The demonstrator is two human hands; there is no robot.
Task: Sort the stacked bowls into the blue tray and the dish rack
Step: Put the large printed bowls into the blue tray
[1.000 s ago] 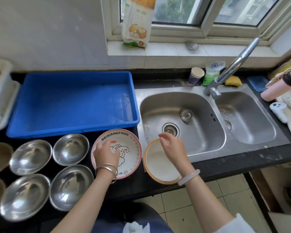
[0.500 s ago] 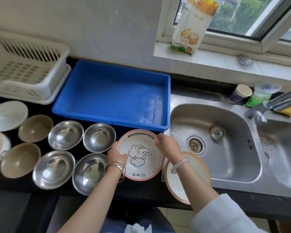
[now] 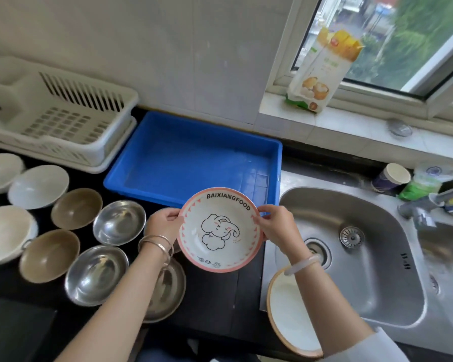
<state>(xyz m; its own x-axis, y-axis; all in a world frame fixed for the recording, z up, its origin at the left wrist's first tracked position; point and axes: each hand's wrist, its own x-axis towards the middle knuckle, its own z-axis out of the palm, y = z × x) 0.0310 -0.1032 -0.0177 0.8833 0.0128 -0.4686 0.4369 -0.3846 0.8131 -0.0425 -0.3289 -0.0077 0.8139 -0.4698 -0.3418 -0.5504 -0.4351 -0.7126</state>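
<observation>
A pink-rimmed bowl with an elephant drawing and the word BAIXIANGFOOD is lifted above the black counter. My left hand grips its left rim and my right hand grips its right rim. Just beyond the bowl lies the blue tray, with nothing in it. The white dish rack stands at the far left against the wall. An orange-rimmed white bowl rests at the sink's front edge under my right forearm.
Several steel bowls, two brown bowls and several white bowls are spread on the counter at left. A steel double sink with a tap lies at right. A cup and a carton sit behind.
My right hand left the orange-rimmed bowl and took the pink bowl's right rim. Both hands have lifted the pink bowl off the counter toward the blue tray. The view swung left.
</observation>
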